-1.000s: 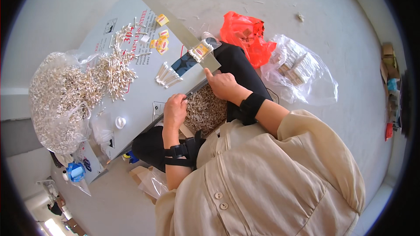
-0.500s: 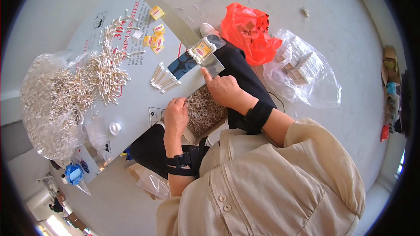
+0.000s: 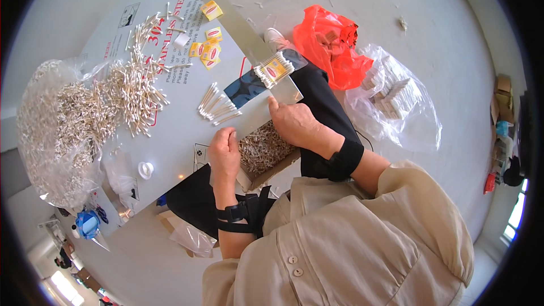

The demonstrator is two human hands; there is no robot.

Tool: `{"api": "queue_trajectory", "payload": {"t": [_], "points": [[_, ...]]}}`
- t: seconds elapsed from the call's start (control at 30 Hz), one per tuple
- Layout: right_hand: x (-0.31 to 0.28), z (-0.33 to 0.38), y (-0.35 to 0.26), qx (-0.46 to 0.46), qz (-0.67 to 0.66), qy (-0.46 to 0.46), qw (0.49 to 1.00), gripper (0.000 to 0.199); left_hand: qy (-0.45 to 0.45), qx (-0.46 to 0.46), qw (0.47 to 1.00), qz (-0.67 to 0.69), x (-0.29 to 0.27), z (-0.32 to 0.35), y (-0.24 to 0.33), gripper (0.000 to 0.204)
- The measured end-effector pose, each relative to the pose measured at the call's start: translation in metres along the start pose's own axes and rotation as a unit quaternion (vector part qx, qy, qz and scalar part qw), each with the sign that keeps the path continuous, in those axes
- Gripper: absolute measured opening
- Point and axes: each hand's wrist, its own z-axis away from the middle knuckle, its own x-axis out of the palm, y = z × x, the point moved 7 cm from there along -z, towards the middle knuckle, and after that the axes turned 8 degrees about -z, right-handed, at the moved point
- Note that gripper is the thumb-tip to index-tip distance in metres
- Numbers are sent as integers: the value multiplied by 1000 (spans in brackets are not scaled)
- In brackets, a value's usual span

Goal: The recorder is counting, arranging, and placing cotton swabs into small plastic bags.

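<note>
My left hand (image 3: 225, 156) is closed above the near table edge, beside a cardboard box (image 3: 258, 180) full of cotton swabs (image 3: 263, 150). What its fingers hold, if anything, is hidden. My right hand (image 3: 297, 123) is at the table corner, its fingers curled and fingertips close to the bare shiny metal (image 3: 277, 97); I cannot make out anything in them. Just beyond it lies a bunch of cotton swabs with a yellow card (image 3: 275, 70) on top. A small fanned row of swabs (image 3: 217, 106) rests on the tabletop, forward of my left hand.
Left on the table (image 3: 181, 113) are a large clear bag of swabs (image 3: 56, 130), a loose swab heap (image 3: 133, 90) and a white round cap (image 3: 145, 170). Yellow cards (image 3: 209, 52) lie farther off. A red bag (image 3: 328, 45) and a clear bag of white packs (image 3: 396, 93) sit on the floor.
My right hand has drawn slightly toward me, and its pointing index finger is now more curled. My left hand has shifted slightly left. The view has shifted a little.
</note>
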Motion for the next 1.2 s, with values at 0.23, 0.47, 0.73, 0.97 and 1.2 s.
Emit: {"api": "queue_trajectory", "payload": {"t": [0.23,0.47,0.73,0.97,1.2], "points": [[1,0,-3,33,19,-16,999,53,54,-9,998,-2,-9,-1,-18,9],[-4,19,20,56,-64,23,996,58,39,15,999,5,-5,-27,4,11],[-2,19,3,15,102,20,994,75,103,87,989,-52,-2,-40,22,18],[2,17,-8,6,112,-121,986,74,90,81,991,-65,0,-29,9,16],[1,20,-9,9,104,-112,988,72,95,74,991,-64,-1,-29,10,16]]}}
